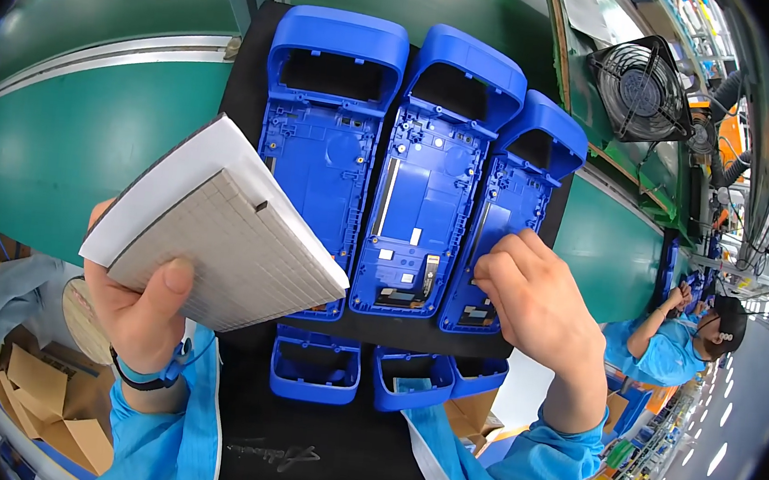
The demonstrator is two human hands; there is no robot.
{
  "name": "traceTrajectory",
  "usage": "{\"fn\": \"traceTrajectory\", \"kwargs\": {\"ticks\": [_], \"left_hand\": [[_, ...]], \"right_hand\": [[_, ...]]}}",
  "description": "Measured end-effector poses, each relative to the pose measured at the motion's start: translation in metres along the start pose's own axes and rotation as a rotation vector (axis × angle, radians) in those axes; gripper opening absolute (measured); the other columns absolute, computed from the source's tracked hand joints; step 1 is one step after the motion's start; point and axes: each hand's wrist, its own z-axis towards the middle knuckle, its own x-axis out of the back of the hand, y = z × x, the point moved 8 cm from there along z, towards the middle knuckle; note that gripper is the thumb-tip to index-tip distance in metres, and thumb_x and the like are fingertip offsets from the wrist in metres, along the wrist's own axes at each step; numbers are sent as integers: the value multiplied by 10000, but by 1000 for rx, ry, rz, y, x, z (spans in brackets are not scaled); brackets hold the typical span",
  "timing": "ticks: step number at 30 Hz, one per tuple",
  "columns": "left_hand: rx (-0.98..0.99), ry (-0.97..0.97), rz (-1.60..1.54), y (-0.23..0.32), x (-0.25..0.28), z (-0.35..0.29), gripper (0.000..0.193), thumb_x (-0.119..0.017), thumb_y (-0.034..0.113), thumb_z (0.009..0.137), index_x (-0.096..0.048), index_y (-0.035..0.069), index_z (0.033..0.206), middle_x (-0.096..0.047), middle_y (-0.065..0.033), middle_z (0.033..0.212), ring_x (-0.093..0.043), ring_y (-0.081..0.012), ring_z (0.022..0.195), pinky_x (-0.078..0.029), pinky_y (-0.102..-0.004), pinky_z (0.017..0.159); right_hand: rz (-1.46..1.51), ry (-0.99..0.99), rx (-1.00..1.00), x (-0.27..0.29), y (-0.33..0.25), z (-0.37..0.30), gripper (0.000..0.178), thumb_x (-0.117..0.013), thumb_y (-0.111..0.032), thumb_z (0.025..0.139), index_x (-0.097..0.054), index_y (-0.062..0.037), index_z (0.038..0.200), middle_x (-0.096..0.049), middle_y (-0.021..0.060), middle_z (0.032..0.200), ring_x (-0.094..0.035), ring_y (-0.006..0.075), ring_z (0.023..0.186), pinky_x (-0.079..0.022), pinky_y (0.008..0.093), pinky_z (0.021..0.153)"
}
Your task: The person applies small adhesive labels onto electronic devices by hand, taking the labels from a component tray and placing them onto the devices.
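My left hand (141,314) grips a stack of sheets by its lower left corner, thumb on top. Its upper sheet is a grey pad sheet (225,257) scored into a fine grid, with white backing beneath and one dark spot near an edge. Three blue plastic housings with raised frames lie side by side: a left housing (313,164), a middle housing (433,198) and a right housing (511,192). White patches show inside the middle one. Over the right housing's lower part, my right hand (541,297) is closed in a pinch; its fingers hide whatever they hold.
Under the housings is a black mat (247,319) across a green work surface (78,150). Smaller blue frames (313,386) sit nearest me. A black fan (640,89) stands at the far right. Cardboard boxes (41,392) are low left. Another person (665,350) works at right.
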Motion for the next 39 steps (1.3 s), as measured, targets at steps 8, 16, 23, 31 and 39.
{"fn": "traceTrajectory", "kwargs": {"ticks": [8, 16, 23, 31, 39], "left_hand": [[9, -8, -19, -1, -1, 0, 606, -791, 174, 757, -475, -4, 1242, -603, -120, 1127, -578, -210, 1037, -431, -324, 918], [27, -40, -11, 0, -9, 0, 591, -801, 149, 743, -487, -7, 1219, -630, -133, 1094, -608, -208, 1000, -463, -317, 884], [51, -49, -12, -1, -5, -1, 571, -806, 129, 730, -494, -28, 1183, -644, -158, 1075, -624, -215, 985, -476, -319, 875], [45, -48, -67, -7, -4, -1, 580, -808, 113, 712, -495, -33, 1178, -651, -178, 1065, -639, -234, 968, -494, -338, 865], [62, -52, -84, -9, -7, 0, 577, -809, 97, 703, -493, -34, 1168, -655, -179, 1053, -648, -235, 953, -503, -338, 858]], "right_hand": [[45, 73, -44, 3, 5, -10, 162, -679, 31, 727, -560, -21, 825, -562, 98, 823, -517, 278, 743, -449, 360, 641], [114, 233, 73, 16, -32, 11, 249, -722, 26, 646, -560, -19, 830, -517, 122, 870, -504, 293, 777, -431, 373, 651], [82, 217, 138, -7, -40, 28, 270, -740, 35, 632, -579, -13, 843, -533, 123, 876, -511, 290, 768, -441, 364, 646], [32, 218, 116, -14, -41, 30, 278, -745, 32, 633, -583, -18, 853, -539, 118, 861, -517, 290, 761, -439, 369, 645], [12, 199, 55, -13, -40, 34, 264, -745, 24, 644, -581, -14, 847, -535, 119, 834, -523, 290, 758, -441, 375, 642]]}}
